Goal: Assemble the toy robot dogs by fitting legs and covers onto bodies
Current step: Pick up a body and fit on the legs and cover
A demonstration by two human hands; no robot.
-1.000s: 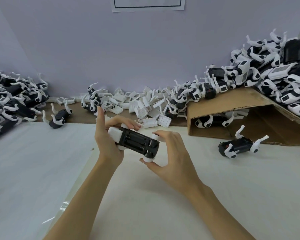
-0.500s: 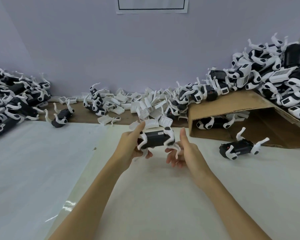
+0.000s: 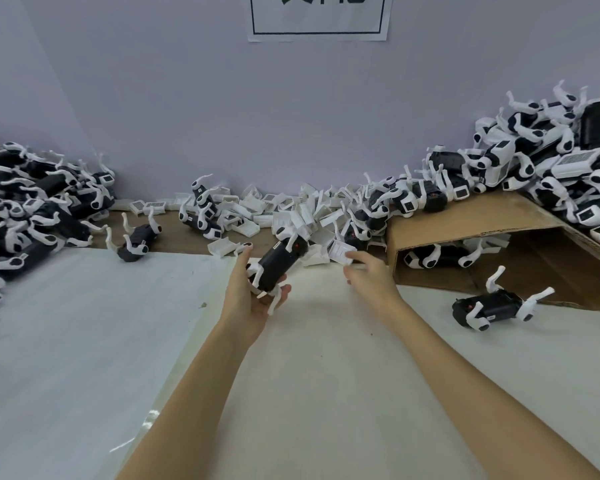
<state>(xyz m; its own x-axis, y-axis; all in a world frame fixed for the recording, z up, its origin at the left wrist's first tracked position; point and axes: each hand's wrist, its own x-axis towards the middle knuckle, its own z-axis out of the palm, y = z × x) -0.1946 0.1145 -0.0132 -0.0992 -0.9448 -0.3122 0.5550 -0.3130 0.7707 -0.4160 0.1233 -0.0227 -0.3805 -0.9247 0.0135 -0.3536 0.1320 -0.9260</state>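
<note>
Head view: left hand (image 3: 248, 299) grips the toy dog body (image 3: 278, 268); right hand (image 3: 371, 275), blurred, seemingly touches a white cover (image 3: 340, 252).

I see my two bare forearms, sleeveless, entering from six o'clock; left hand (image 3: 253, 299) and right hand (image 3: 371, 275) wear no gloves.

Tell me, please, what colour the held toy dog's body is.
Black body, white legs; head view.

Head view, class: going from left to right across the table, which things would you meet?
Heap of toy dogs → lone toy dog → left hand holding a dog body → right hand → cardboard box → fallen toy dog.
</note>
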